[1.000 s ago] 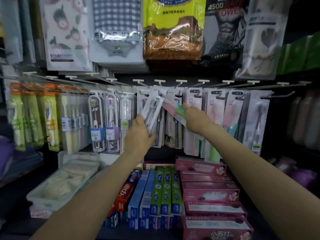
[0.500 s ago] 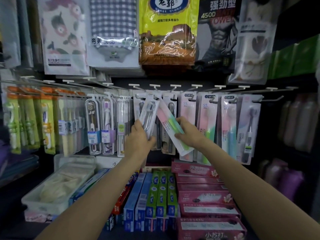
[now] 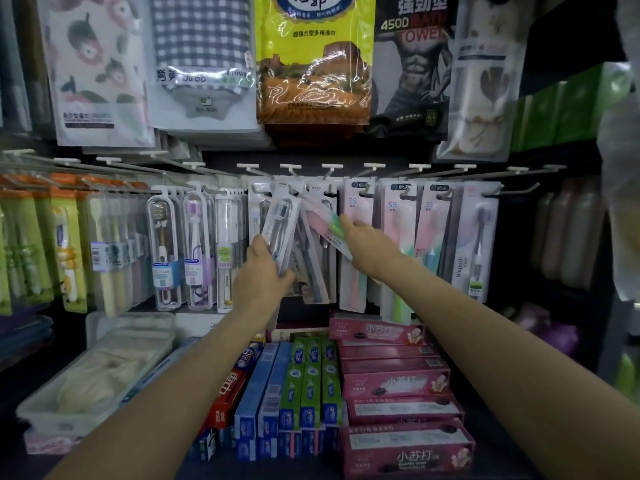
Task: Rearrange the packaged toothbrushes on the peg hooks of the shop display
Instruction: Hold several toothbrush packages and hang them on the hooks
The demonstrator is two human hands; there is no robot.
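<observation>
Packaged toothbrushes hang in a row on white-tipped peg hooks (image 3: 332,167) across the middle of the display. My left hand (image 3: 263,271) grips the lower end of a clear pack with a dark-bristled toothbrush (image 3: 281,221), tilted with its top toward the hooks. My right hand (image 3: 369,247) holds a pink-and-green toothbrush pack (image 3: 327,225), tilted the other way, its top end up near the same hooks. Whether either pack's hole sits on a hook is hidden. More pink SS packs (image 3: 393,237) hang just right of my right hand.
Towel packs (image 3: 311,64) hang above the hooks. Toothpaste boxes (image 3: 391,379) fill the shelf below my arms. A white plastic tray (image 3: 97,372) stands lower left. Cased toothbrushes (image 3: 164,247) and green-carded packs (image 3: 65,247) hang at the left, with bottles at the far right.
My right hand has lifted the pink-and-green pack up from a lower slant toward the hooks. My left hand has kept hold of the clear pack, shifting little.
</observation>
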